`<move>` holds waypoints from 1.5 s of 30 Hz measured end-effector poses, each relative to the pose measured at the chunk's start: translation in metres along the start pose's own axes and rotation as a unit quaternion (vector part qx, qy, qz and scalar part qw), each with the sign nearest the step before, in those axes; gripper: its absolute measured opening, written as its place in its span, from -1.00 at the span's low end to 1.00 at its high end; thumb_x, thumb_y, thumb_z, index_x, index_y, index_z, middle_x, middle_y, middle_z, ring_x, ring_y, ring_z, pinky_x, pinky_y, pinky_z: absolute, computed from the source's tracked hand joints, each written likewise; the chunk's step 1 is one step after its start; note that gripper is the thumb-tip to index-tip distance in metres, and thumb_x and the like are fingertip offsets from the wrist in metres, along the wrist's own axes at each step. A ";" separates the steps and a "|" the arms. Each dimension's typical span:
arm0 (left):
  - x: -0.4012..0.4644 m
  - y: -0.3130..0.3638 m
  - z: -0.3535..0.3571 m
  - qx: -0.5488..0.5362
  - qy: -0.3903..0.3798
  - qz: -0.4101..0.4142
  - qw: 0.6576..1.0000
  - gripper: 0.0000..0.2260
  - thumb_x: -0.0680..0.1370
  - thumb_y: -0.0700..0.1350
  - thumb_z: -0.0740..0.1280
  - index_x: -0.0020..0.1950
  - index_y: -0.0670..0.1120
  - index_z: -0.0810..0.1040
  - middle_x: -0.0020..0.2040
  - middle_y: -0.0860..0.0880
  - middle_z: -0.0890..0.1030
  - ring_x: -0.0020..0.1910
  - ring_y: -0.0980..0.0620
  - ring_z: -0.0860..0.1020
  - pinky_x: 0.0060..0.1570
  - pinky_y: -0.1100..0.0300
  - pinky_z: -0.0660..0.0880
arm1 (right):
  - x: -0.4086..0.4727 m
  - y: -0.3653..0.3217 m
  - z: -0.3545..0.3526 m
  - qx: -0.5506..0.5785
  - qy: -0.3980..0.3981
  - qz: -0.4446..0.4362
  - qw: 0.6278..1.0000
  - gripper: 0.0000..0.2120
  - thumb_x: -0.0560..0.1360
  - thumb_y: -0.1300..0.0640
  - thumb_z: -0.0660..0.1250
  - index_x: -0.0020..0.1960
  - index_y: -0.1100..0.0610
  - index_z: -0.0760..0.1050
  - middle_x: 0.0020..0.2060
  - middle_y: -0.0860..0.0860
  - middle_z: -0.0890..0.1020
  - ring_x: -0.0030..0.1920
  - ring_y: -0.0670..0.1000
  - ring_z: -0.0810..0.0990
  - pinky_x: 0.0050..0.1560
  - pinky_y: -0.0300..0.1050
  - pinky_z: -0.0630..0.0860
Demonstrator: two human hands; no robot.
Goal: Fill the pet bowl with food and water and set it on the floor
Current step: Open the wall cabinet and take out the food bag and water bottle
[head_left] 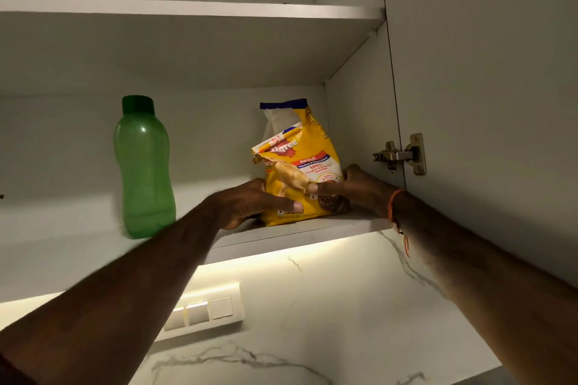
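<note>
A yellow bag of pet food (300,166) with a folded-over top stands on the lower shelf (306,233) of an open white wall cabinet. Both my arms reach up to it. My left hand (250,206) grips the bag's lower left side, thumb across its front. My right hand (359,187) holds the lower right side, thumb on the front and fingers behind the bag. A green plastic water bottle (144,169) with a green cap stands upright on the same shelf, left of my left arm. No pet bowl is in view.
An upper shelf (187,9) runs above. The open cabinet door (484,72) with its metal hinge (403,155) is at the right. Below the shelf is a lit marble backsplash (328,306) with a white switch panel (200,312).
</note>
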State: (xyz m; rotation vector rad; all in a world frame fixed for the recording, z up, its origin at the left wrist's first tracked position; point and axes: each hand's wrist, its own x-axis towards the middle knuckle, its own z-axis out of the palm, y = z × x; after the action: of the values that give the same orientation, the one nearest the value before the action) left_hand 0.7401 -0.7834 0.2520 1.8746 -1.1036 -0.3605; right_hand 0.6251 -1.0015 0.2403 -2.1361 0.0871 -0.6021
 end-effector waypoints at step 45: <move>-0.187 -0.290 0.436 0.141 -0.191 -0.048 0.970 -0.05 0.33 -0.01 0.63 0.58 -0.01 0.15 0.29 -0.11 0.64 0.21 -0.20 0.62 0.12 0.06 0.55 | -0.483 0.328 0.167 -0.073 0.119 0.289 0.947 -0.26 0.09 -0.13 0.65 0.21 -0.07 0.49 0.12 -0.05 0.62 0.05 -0.12 0.65 0.13 -0.04 0.61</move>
State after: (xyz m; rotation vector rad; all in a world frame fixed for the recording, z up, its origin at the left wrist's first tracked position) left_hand 0.5218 -0.8174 -0.2580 2.1723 -1.3790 -0.6703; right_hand 0.3263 -0.9406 -0.2857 -2.0256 0.8824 -0.5039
